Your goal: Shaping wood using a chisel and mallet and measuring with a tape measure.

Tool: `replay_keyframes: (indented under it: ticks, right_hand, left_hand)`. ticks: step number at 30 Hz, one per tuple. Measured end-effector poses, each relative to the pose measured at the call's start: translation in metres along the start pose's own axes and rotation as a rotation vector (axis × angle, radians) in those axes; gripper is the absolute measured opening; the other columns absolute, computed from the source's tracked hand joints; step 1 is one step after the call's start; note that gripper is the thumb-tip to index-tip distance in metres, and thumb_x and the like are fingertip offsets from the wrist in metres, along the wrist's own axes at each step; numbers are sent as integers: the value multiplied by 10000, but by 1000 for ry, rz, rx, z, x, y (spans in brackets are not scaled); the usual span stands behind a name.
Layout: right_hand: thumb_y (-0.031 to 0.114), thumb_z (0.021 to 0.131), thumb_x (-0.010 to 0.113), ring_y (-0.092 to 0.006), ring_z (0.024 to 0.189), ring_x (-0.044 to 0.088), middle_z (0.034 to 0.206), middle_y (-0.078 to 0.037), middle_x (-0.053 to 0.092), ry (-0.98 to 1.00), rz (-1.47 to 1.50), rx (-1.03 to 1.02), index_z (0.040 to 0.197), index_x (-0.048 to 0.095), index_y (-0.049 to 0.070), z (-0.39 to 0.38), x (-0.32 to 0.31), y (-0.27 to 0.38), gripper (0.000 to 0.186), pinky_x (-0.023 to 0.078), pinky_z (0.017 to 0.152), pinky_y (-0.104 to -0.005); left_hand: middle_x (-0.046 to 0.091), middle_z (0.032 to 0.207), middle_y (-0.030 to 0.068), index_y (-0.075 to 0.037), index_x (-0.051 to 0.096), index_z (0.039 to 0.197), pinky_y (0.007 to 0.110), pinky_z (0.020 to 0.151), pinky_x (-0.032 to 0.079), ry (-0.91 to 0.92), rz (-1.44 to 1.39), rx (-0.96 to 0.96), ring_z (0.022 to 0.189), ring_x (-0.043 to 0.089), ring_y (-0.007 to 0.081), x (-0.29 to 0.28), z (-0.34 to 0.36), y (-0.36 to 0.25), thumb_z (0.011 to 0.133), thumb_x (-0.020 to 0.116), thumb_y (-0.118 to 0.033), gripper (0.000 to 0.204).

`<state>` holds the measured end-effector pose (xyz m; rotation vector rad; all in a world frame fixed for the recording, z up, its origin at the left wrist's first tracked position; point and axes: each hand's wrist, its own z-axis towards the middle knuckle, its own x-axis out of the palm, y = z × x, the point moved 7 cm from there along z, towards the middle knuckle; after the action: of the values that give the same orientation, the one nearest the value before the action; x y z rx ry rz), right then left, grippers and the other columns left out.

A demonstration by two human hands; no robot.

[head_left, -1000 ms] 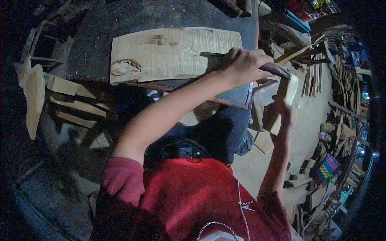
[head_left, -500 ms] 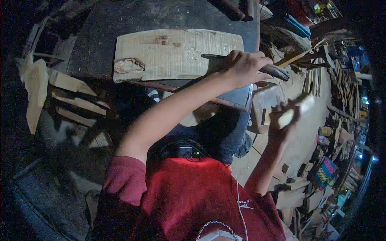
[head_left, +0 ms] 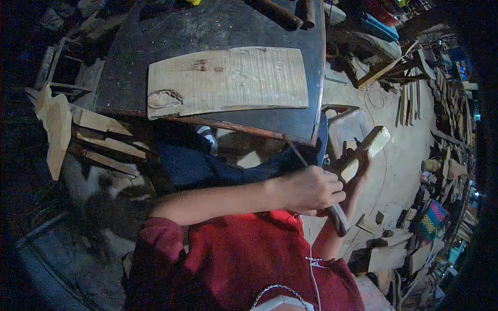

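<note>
My left hand is closed around the dark handle of a chisel, held in front of my red shirt. Its thin blade points up and away, toward the near right corner of the table. Farther right, my right hand grips a pale wooden block; the fingers are partly in shadow, and the wood shows on both sides of them. A wide pale board with a knot at its near left corner lies on the dark tabletop, and neither hand touches it.
Two dark round wooden pieces lie at the table's far right. Beside its right edge stands a grey stool. Cut wood pieces are stacked at left. Wood scraps and a checked woven bag lie at right.
My left hand has drawn the chisel back from above the board toward my body, turning its blade away from me. My right hand has moved slightly nearer with the wooden block.
</note>
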<state>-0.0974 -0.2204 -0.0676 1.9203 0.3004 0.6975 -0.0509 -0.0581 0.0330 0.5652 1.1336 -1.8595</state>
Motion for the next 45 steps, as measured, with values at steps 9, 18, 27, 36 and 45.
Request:
replay_keyframes:
  ticks: [9, 18, 27, 36, 45]
  right_hand:
    - [419, 916, 515, -159, 828, 578, 950, -46, 599, 95, 62, 211, 1195, 546, 52, -4, 13, -40, 461, 472, 732, -297]
    - [502, 880, 517, -225, 1047, 583, 1184, -99, 594, 95, -100, 249, 1280, 502, 32, -20, 23, -49, 617, 465, 861, -339]
    - [481, 866, 528, -193, 772, 570, 907, -71, 591, 103, -119, 141, 1141, 535, 59, -23, 25, -43, 504, 465, 701, -331]
    - [413, 883, 512, -170, 743, 543, 832, -54, 575, 156, -113, 67, 1034, 542, 48, -37, 46, -11, 396, 442, 637, -328]
    - [344, 896, 543, -164, 767, 559, 971, -80, 579, 157, -264, -43, 1299, 435, 35, -61, 59, -13, 519, 475, 646, -282]
  left_hand:
    - [521, 657, 36, -110, 588, 819, 342, 469, 497, -162, 168, -135, 565, 621, 211, -74, -17, 38, 794, 634, -274, 172]
    - [636, 725, 133, -78, 587, 831, 421, 612, 523, -147, 93, -247, 706, 655, 337, -93, -25, 85, 736, 678, -293, 253]
    - [642, 713, 184, -75, 612, 824, 445, 624, 523, -162, 236, -257, 709, 659, 356, -96, -14, 123, 722, 680, -302, 257]
    - [642, 740, 155, -92, 585, 791, 462, 625, 511, -112, 224, -348, 720, 637, 372, -94, -17, 140, 619, 630, -183, 199]
    - [626, 701, 187, -63, 593, 724, 456, 627, 504, -178, 208, -387, 717, 642, 374, -101, -14, 144, 696, 634, -202, 147]
